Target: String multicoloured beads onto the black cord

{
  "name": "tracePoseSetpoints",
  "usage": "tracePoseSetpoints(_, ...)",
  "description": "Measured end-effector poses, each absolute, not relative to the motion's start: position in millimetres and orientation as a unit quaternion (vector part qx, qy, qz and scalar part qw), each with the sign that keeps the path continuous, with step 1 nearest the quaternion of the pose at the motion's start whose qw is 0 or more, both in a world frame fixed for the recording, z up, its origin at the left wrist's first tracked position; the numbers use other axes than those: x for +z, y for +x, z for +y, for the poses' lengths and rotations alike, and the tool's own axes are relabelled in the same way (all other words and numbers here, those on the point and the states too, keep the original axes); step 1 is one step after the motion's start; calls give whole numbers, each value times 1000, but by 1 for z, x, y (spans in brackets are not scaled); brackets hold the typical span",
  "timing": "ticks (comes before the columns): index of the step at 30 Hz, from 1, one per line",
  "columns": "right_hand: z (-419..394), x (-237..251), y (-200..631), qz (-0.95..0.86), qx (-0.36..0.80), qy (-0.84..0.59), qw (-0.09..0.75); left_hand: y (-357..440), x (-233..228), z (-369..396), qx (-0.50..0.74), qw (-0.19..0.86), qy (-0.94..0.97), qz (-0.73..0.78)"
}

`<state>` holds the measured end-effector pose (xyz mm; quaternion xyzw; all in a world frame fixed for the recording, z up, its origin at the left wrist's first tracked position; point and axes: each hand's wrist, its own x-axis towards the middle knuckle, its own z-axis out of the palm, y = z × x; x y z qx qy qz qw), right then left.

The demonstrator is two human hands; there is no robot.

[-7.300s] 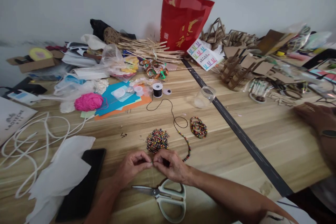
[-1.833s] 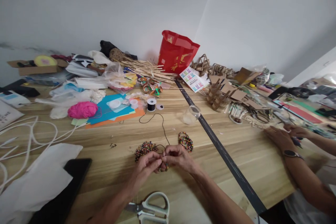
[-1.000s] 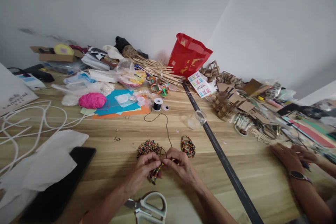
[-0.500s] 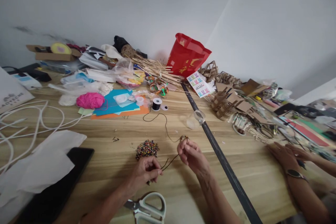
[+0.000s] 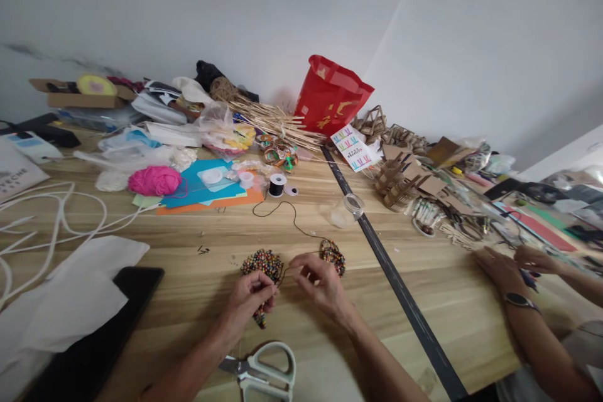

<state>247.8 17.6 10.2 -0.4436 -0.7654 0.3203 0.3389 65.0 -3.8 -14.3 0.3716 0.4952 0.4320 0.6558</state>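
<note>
My left hand [image 5: 252,300] is closed in a pinch on a thin black cord [image 5: 284,274]. The cord loops up from these fingertips to my right hand [image 5: 320,286], whose thumb and forefinger are pinched around it. Just beyond my right hand lies a coiled strand of multicoloured beads [image 5: 333,256]. A heap of loose-looking beads [image 5: 262,262] sits behind my left hand, and more beads [image 5: 260,319] show below its fingers. Cord trails across the table from a black spool [image 5: 277,186]. Scissors with pale handles [image 5: 271,367] lie in front of me.
A dark tablet-like slab [image 5: 136,289] with white paper [image 5: 89,289] lies at left, near white cables [image 5: 61,213]. A clear jar [image 5: 346,210] stands by the black strip [image 5: 400,289]. Another person's hands [image 5: 502,276] rest at right. Craft materials and a red bag [image 5: 330,97] line the back.
My right hand has moved left towards my left hand and off the beaded strand, which now shows coiled on the table. My left hand has shifted slightly left. The view has turned a little.
</note>
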Motion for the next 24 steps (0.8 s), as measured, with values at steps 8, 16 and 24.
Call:
tracePoseSetpoints(8, 6, 5, 224, -828, 314, -370, 281, 65, -5, -5, 438, 652, 378, 489)
tracePoseSetpoints(16, 7, 7, 231, -835, 302, -362, 283, 63, -6, -3, 440, 655, 366, 492)
tracePoseSetpoints(24, 11, 8, 245, -813, 347, -390, 258, 53, 2, 3, 438, 639, 369, 513)
